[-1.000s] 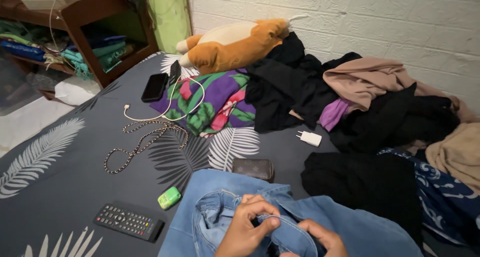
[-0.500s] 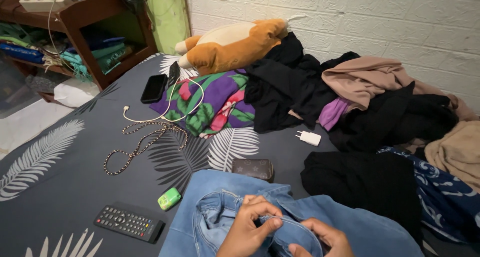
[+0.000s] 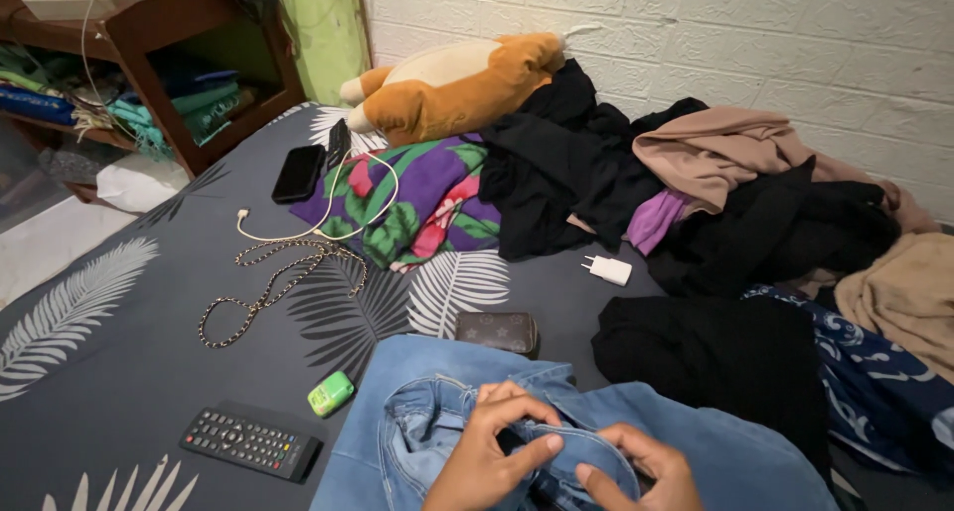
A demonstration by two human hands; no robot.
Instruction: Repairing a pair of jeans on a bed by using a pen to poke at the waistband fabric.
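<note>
At the near edge of the grey bed sheet with pale leaf prints (image 3: 119,372) we see a pair of light blue denim jeans (image 3: 715,451) lying spread, its waistband turned toward us. Our left hand (image 3: 492,451) pinches a fold of the waistband between thumb and fingers, and our right hand (image 3: 636,471) grips the same band just beside it, fingers curled on the cloth; both hands are thus grasping the jeans. Just far of the jeans lies a small dark brown wallet (image 3: 497,330). To the left we note a small green lighter-like object (image 3: 331,393) and, nearer, a black remote control (image 3: 250,441). Farther left rests a dark chain strap (image 3: 268,287), beside a white charging cable (image 3: 318,228) that runs over a purple floral cloth (image 3: 422,203). A black phone (image 3: 298,173) lies at the far left of that cloth. A white charger plug (image 3: 608,269) sits near the middle. An orange and cream plush toy (image 3: 452,84) lies against the white brick wall (image 3: 745,34), and heaps of black, tan and blue clothes (image 3: 765,223) fill the right side.
</note>
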